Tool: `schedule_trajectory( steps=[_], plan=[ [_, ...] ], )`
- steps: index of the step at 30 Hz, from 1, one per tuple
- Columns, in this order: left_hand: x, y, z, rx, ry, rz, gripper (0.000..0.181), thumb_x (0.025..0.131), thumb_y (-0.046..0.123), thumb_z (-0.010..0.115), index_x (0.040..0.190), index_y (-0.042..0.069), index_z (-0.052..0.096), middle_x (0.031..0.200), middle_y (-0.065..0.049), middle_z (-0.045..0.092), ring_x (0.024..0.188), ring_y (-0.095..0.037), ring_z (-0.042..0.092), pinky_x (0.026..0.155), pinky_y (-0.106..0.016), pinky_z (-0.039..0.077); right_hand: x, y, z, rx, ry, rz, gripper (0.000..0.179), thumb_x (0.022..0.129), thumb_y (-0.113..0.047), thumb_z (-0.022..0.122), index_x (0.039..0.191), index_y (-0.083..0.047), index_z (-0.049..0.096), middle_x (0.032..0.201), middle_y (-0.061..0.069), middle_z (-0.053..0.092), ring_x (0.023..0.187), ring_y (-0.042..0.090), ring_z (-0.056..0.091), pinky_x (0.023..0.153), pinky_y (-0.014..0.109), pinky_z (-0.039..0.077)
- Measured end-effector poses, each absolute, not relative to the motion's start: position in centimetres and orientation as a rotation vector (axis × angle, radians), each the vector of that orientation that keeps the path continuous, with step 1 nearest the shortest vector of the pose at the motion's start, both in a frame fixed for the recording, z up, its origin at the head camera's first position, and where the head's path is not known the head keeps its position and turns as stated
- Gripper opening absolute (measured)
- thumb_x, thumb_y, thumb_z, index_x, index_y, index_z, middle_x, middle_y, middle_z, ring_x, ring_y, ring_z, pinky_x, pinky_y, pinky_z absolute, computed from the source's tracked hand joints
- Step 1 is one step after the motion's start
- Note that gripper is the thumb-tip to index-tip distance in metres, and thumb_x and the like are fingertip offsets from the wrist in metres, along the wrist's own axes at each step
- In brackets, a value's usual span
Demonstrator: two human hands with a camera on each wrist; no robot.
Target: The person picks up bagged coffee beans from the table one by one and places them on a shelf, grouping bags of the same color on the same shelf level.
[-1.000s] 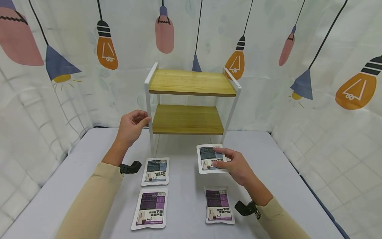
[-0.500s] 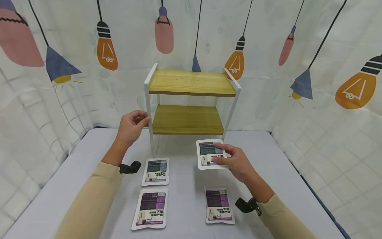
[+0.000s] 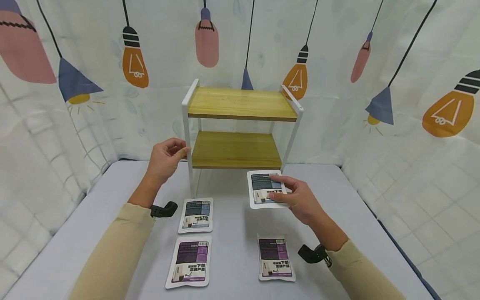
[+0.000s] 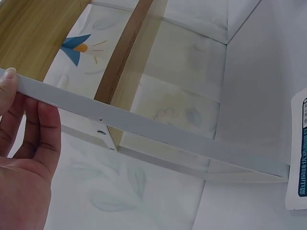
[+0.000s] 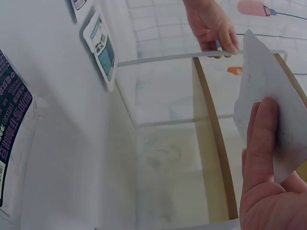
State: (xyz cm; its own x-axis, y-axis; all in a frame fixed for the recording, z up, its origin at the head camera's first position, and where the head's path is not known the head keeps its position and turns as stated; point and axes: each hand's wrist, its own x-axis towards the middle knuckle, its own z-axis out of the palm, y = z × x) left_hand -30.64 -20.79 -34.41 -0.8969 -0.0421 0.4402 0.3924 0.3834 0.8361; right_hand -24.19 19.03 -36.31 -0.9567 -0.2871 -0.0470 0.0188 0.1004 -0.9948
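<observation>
A two-tier rack (image 3: 236, 150) with wooden shelves and a white frame stands at the back of the table. At its left front post, my left hand (image 3: 165, 160) pinches the white upright between thumb and fingers; the left wrist view shows that post (image 4: 158, 129) crossing in front of the hand. My right hand (image 3: 300, 198) holds a white pouch with a blue-grey label (image 3: 264, 189) by its right side, above the table and in front of the lower shelf. The pouch's plain white back (image 5: 268, 96) faces the right wrist camera, with fingers (image 5: 263, 139) laid along it.
On the table lie a second blue-grey pouch (image 3: 196, 215) at left, a purple-labelled pouch (image 3: 189, 262) nearer me, and another purple one (image 3: 276, 258) at right. A patterned curtain (image 3: 165, 50) hangs behind and along both sides.
My right hand has raised the blue-grey pouch a little, away from me toward the rack's lower shelf. The left hand stays at the post, and the other pouches have not moved.
</observation>
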Motion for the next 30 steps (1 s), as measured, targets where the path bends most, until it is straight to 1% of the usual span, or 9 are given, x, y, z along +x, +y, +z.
schedule_trajectory(
  steps=[7,14,24,30],
  plan=[
    [-30.6,-20.8,-34.5,-0.31,-2.252,-1.534,0.032,0.099,0.029,0.069,0.115,0.001,0.068,0.101,0.003,0.066,0.093,-0.007,0.067,0.083,-0.012,0.056,-24.1,19.0,-35.4,-0.289,2.133,-1.958,0.067,0.09,-0.008,0.078,0.151,-0.011,0.051,0.148,0.019,0.047,0.109,0.023,0.066,0.087,0.027,0.061],
    [-30.5,-20.7,-34.4,-0.296,-2.26,-1.536,0.034,0.099,0.031,0.068,0.116,0.002,0.068,0.102,0.002,0.066,0.095,-0.007,0.067,0.084,-0.012,0.056,-24.0,18.8,-34.7,-0.301,2.109,-1.97,0.066,0.091,-0.007,0.078,0.151,-0.01,0.051,0.148,0.019,0.047,0.11,0.024,0.066,0.088,0.027,0.061],
    [-30.5,-20.8,-34.4,-0.309,-2.255,-1.541,0.036,0.099,0.032,0.068,0.117,0.001,0.068,0.102,0.005,0.066,0.095,-0.007,0.067,0.085,-0.012,0.056,-23.9,18.9,-33.9,-0.31,2.112,-1.974,0.065,0.092,-0.007,0.076,0.151,-0.011,0.05,0.15,0.018,0.045,0.11,0.024,0.067,0.088,0.028,0.061],
    [-30.5,-20.8,-34.4,-0.308,-2.258,-1.54,0.036,0.099,0.033,0.068,0.117,0.002,0.068,0.102,0.004,0.067,0.094,-0.008,0.067,0.085,-0.012,0.055,-23.8,18.9,-33.3,-0.336,2.091,-1.994,0.065,0.092,-0.005,0.075,0.152,-0.009,0.05,0.149,0.018,0.045,0.109,0.024,0.067,0.088,0.028,0.061]
  ],
)
